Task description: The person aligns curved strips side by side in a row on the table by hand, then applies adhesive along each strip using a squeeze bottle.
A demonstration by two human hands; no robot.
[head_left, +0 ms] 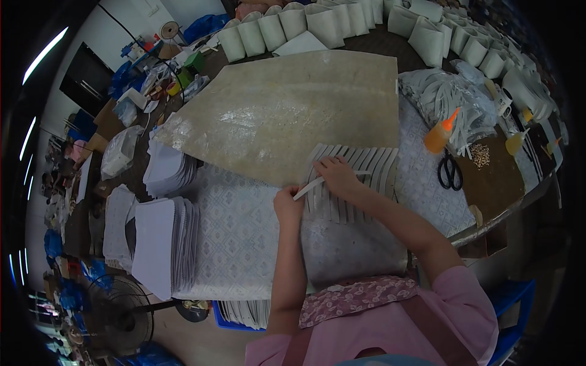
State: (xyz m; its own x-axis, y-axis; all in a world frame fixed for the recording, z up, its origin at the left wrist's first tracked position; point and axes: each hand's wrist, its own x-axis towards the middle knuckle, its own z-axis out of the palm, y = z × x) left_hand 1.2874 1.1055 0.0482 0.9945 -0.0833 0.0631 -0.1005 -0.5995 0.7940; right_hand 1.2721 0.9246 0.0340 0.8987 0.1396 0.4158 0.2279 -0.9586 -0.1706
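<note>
A narrow pale strip [309, 186] runs from my left hand [289, 204] to beneath my right hand [337, 175]. The fingers of my left hand are closed on one end of it. My right hand lies bent over the strip's upper part, above a row of similar pale strips [381, 171] laid side by side. Its fingertips are too small to tell whether they grip. The row overlaps the lower right edge of a large beige sheet [305, 104].
Stacked white sheets [155, 244] stand at the left. Black scissors [450, 172], an orange glue bottle [441, 135] and bagged strips [445, 97] lie right. White folded pieces [293, 24] line the back. A fan [119, 311] stands lower left.
</note>
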